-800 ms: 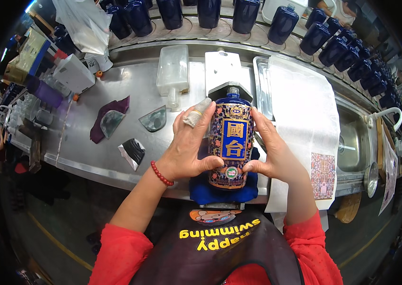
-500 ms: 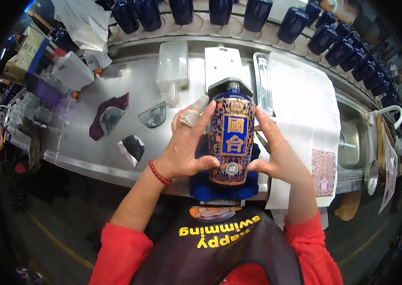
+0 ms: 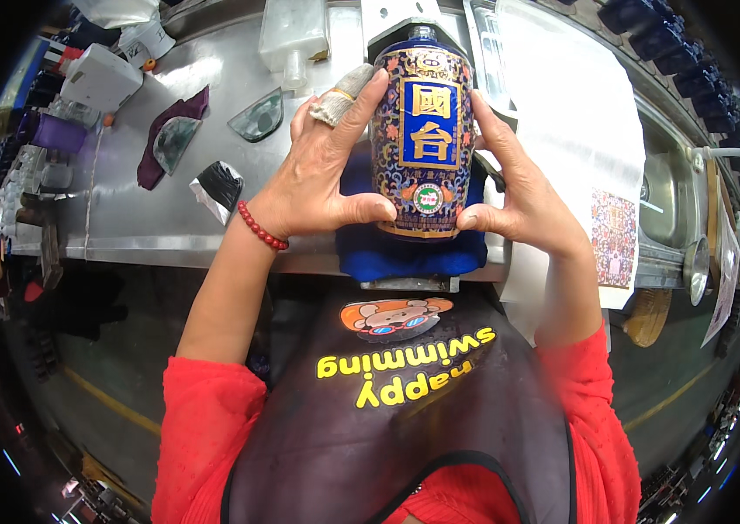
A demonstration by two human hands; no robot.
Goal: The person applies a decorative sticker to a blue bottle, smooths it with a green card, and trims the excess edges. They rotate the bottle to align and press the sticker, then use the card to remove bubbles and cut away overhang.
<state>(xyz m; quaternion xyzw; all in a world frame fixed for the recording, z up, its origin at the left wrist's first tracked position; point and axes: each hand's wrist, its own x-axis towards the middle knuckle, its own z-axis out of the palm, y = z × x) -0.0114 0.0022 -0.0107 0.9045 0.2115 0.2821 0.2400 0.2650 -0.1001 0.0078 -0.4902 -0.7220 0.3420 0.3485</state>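
A dark blue bottle with a dense floral wrap and a blue, gold-framed front panel lies face up, its neck pointing away from me. My left hand grips its left side, thumb near the base and fingers higher up; a pale cloth cover wraps one finger. From the other side my right hand grips it, the thumb at the lower right edge and the fingers along the side. Beneath the bottle is a blue cloth pad at the counter's front edge. The fingers' undersides are hidden.
Left on the steel counter lie two dark green half-round pieces, a purple cloth and a black-and-silver piece. Behind stands a clear container. White sheets, one patterned label and a sink are right.
The whole scene has shifted upward in the picture, showing more of my apron. Both hands stay on the bottle in nearly the same grip.
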